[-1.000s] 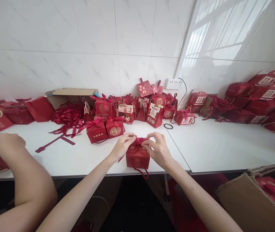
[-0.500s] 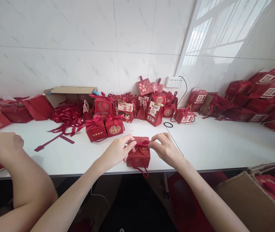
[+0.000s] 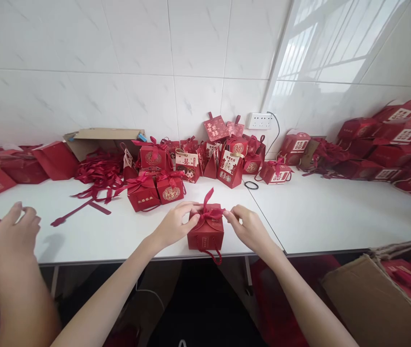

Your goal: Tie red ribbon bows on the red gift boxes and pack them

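A small red gift box [image 3: 206, 234] stands near the front edge of the white table [image 3: 317, 217], a red ribbon [image 3: 210, 208] on its top. My left hand [image 3: 173, 224] pinches the ribbon at the box's left top corner. My right hand [image 3: 248, 225] pinches the ribbon's other end at the right. One ribbon tail sticks up between my hands. A red cord handle hangs from the box over the table edge.
Finished red boxes [image 3: 155, 189] with bows and loose ribbons [image 3: 99, 176] lie behind. More boxes are piled at the back [image 3: 227, 159] and right [image 3: 382, 144]. A co-worker's hand [image 3: 12, 236] is at the left. A cardboard carton [image 3: 382, 294] sits at lower right.
My hands have drawn slightly apart on the ribbon and a tail now stands up. The co-worker's hand at left has opened and shifted toward the near edge.
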### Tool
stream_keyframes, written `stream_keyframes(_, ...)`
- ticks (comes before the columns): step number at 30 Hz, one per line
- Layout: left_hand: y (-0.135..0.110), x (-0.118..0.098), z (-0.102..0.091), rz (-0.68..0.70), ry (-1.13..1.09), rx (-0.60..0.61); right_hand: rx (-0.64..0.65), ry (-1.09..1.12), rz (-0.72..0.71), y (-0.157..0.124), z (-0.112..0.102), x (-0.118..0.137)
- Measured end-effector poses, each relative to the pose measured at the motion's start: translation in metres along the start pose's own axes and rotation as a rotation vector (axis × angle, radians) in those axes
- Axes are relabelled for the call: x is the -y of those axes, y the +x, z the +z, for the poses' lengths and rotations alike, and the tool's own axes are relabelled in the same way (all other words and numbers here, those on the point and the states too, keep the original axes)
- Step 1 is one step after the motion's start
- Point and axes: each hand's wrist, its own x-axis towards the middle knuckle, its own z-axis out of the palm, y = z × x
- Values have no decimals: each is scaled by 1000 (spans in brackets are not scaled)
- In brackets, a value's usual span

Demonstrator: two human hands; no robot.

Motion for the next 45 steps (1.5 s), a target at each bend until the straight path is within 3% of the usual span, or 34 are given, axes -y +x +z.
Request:
stream_keyframes(3, -4, 4, 4, 11, -37, -42, 169, 174, 263, 2, 7, 7)
stream_keyframes(7, -8, 7, 7, -14, -26, -83, 128, 264, 324, 5, 16, 13)
stream_keyframes(13, -8, 6, 11, -25, -76, -94, 68, 405, 283, 9, 25, 10)
stream_keyframes(21, -15, 14, 12, -63, -173, -101, 232, 649, 249, 5, 17, -10)
stream_keyframes(25, -17, 15, 14, -45, -156, -125, 350, 652, 221, 3, 2, -24)
stream_keyframes(27, -17, 14, 15, -46, -139, -137, 294, 563, 195, 10, -8, -28)
stream_keyframes(30, -19, 11, 18, -52, -136, -144, 15, 358, 107, 31, -17, -21)
stream_keyframes(31, -20, 10, 19, -53, -145, -145, -20, 287, 48, 40, -17, -15)
stream_keyframes(32, -20, 9, 21, -54, -159, -151, 13, 222, -26, 49, -14, -8)
stream_keyframes(37, -27, 2, 33, -101, -210, -264, 500, 91, -342, 79, 10, 23)
stream_keyframes(39, -30, -1, 39, -128, -220, -323, 555, 92, -364, 81, 14, 27)
stream_keyframes(45, -35, -9, 54, -174, -222, -440, 559, 151, -292, 70, 4, 22)
